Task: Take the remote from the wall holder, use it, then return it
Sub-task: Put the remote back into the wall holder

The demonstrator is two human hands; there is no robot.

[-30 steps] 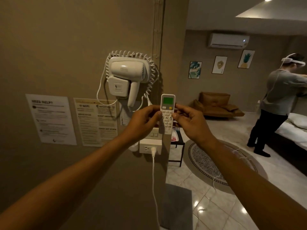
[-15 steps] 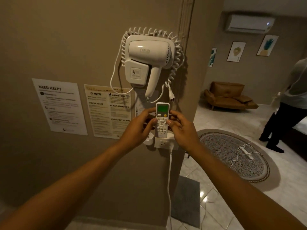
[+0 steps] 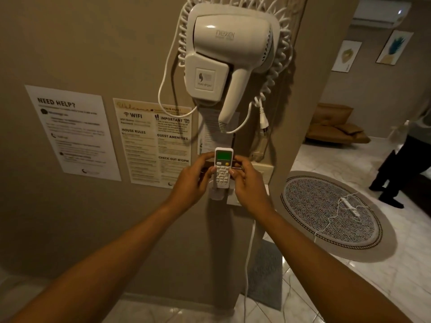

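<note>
A small white remote [image 3: 223, 167] with a lit green screen and a yellow button stands upright against the beige wall, below the hair dryer. Its lower end sits at a pale wall holder [image 3: 218, 194] fixed to the wall. My left hand [image 3: 192, 180] grips the remote's left side, thumb at the buttons. My right hand [image 3: 247, 183] pinches its right side. Both hands hide the remote's edges and part of the holder, so how deep the remote sits in it is unclear.
A white wall-mounted hair dryer [image 3: 229, 57] with a coiled cord hangs just above. Printed notices [image 3: 152, 141] cover the wall to the left. A socket [image 3: 262, 170] and a hanging white cable [image 3: 248, 255] lie right of the remote. A round rug [image 3: 331, 210], a sofa [image 3: 335, 127] and a person's legs [image 3: 396, 173] are at right.
I have stepped closer to the wall. Both hands carried the remote down and to the left, from mid-air by the corner to the holder under the hair dryer.
</note>
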